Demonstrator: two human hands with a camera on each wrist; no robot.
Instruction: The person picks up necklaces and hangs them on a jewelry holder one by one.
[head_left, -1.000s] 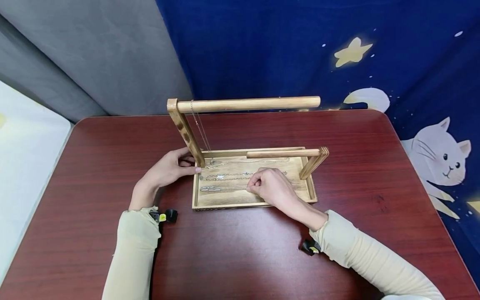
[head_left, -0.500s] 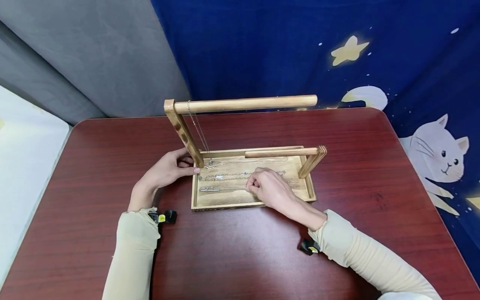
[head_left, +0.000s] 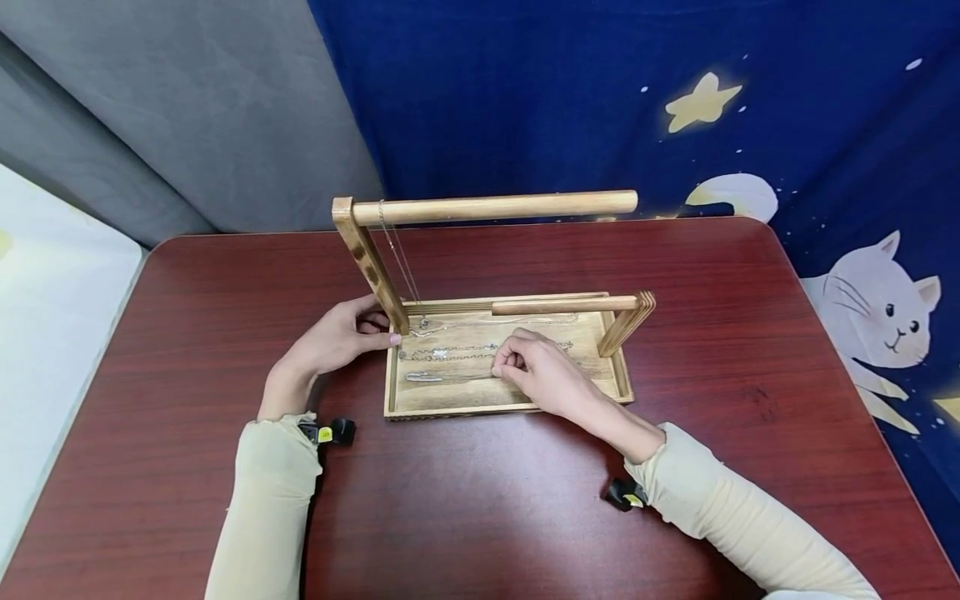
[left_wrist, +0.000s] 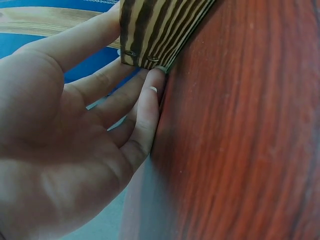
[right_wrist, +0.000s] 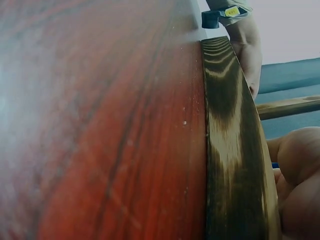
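My left hand holds the left end of the wooden tray, thumb at the rim and fingers behind the corner; in the left wrist view the hand touches the striped wooden end. Over the tray's middle my right hand pinches a fine chain between thumb and fingertips. That chain runs left to a silver bar pendant on the tray floor. Above it lies a necklace with a pale charm. The right wrist view has part of the hand behind the tray's dark side.
A tall wooden bar stands over the tray's back, with a thin necklace hanging near its left end. A lower bar rises at the right on a slanted post. The red-brown table surrounds the tray.
The bar pendant has shifted slightly right, and its two parts look closer together. My right hand has turned a little, still pinching the chain. My left hand stays at the tray's end.
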